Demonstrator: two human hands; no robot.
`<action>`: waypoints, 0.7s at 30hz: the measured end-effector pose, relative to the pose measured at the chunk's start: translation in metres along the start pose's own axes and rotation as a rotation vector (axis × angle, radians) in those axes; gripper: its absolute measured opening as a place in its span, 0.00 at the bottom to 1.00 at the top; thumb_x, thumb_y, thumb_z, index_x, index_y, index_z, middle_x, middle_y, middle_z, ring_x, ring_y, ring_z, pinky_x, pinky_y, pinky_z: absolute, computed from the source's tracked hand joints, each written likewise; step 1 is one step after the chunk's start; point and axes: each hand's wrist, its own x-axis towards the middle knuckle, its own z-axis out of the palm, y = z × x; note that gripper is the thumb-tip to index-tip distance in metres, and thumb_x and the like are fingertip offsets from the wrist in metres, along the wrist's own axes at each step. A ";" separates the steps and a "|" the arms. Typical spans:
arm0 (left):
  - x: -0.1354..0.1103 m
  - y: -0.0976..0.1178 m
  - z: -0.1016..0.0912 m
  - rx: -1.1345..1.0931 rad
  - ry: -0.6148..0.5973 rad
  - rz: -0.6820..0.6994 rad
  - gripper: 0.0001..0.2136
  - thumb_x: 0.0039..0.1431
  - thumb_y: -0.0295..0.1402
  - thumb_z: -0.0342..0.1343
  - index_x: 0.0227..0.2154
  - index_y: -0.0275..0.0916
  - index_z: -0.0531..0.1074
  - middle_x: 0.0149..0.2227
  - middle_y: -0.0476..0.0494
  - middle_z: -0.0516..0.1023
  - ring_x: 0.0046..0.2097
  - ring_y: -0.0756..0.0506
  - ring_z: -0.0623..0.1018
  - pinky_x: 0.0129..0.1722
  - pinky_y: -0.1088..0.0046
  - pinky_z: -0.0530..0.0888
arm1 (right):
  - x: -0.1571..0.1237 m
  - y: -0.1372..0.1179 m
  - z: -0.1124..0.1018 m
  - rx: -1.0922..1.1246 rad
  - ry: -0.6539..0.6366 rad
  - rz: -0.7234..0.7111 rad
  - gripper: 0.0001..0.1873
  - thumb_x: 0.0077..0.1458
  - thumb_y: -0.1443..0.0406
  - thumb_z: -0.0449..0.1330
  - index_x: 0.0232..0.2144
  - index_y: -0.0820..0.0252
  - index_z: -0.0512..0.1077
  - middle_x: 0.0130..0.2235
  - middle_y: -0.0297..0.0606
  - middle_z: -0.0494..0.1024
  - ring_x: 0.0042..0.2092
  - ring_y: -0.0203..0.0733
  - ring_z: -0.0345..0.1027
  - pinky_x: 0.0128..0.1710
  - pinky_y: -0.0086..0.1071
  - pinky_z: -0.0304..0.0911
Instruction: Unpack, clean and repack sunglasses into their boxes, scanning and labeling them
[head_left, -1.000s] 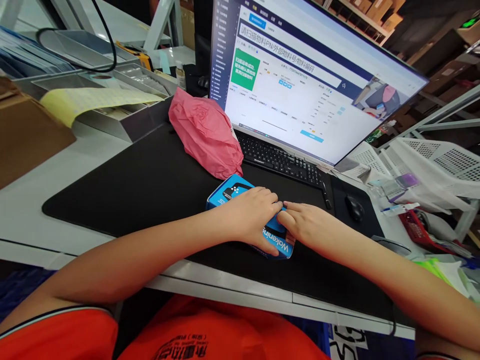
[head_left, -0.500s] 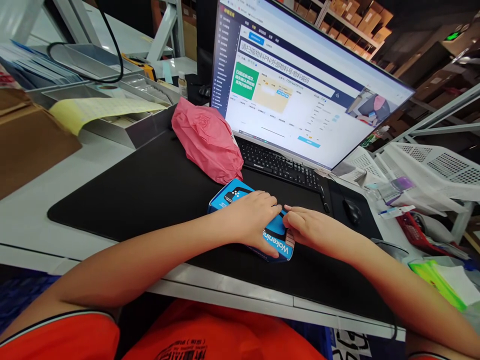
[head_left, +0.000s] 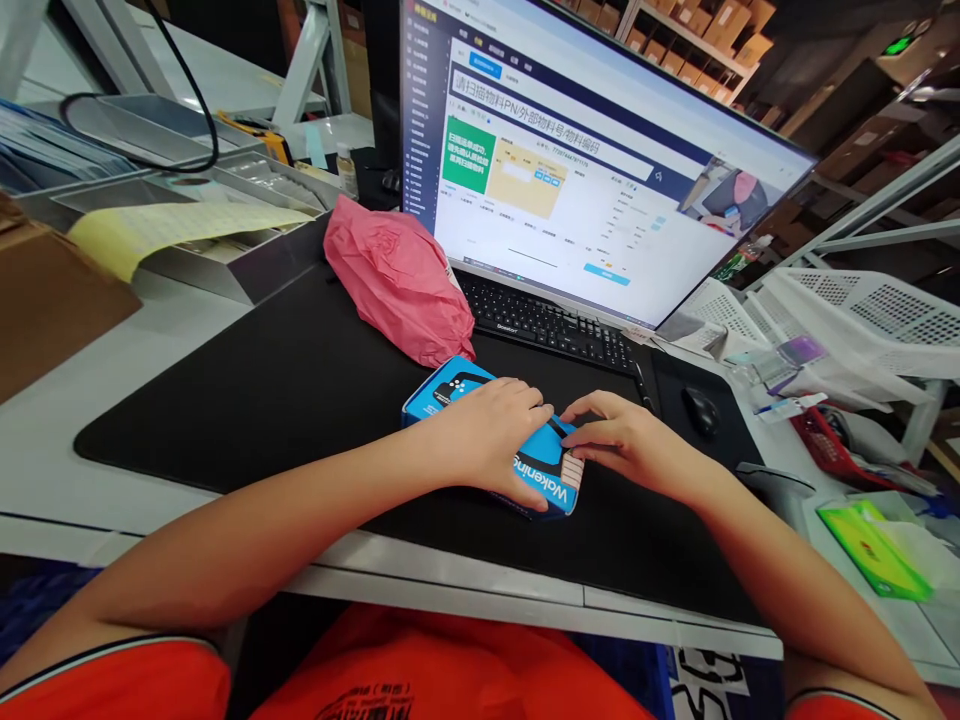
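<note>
A blue printed box [head_left: 546,463] with white "Wakening" lettering lies on the black desk mat [head_left: 247,400]. Draped over its top, my left hand [head_left: 495,435] grips it, thumb down the near side and fingers across the far side. My right hand [head_left: 626,440] is at the box's right end, fingers apart and bent, the fingertips touching or just over its upper edge. Nothing shows between those fingers. Just behind the box sits a crumpled pink plastic bag [head_left: 401,280].
Behind stand a monitor [head_left: 555,230] and a black keyboard [head_left: 551,325]. A mouse [head_left: 701,410] lies to the right, near white perforated baskets [head_left: 877,310] and a green packet [head_left: 874,550]. On the left are a cardboard box [head_left: 56,310] and a grey tray [head_left: 262,265] with yellow paper.
My right hand's fingers have gone from curled against the box's end to spread apart. My left hand keeps its hold on the box. The whole view has shifted slightly.
</note>
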 end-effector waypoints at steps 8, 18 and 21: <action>0.001 -0.001 0.001 -0.016 -0.001 -0.007 0.47 0.44 0.61 0.66 0.60 0.31 0.67 0.56 0.31 0.73 0.58 0.30 0.71 0.59 0.54 0.67 | 0.001 -0.012 0.014 -0.135 0.111 0.002 0.08 0.66 0.68 0.55 0.35 0.59 0.73 0.49 0.46 0.74 0.47 0.48 0.72 0.44 0.42 0.73; 0.001 0.000 -0.001 -0.021 -0.018 -0.015 0.47 0.44 0.61 0.66 0.61 0.32 0.66 0.57 0.32 0.72 0.59 0.31 0.70 0.62 0.55 0.65 | -0.018 -0.010 0.063 -0.124 0.483 0.057 0.08 0.63 0.74 0.54 0.40 0.57 0.67 0.46 0.44 0.72 0.44 0.42 0.73 0.40 0.35 0.76; 0.001 0.000 -0.002 -0.022 -0.021 -0.022 0.48 0.43 0.62 0.65 0.61 0.33 0.66 0.58 0.32 0.72 0.59 0.30 0.70 0.62 0.54 0.65 | -0.020 -0.009 0.066 -0.119 0.495 0.058 0.08 0.63 0.74 0.54 0.40 0.56 0.67 0.47 0.44 0.72 0.43 0.42 0.74 0.38 0.34 0.76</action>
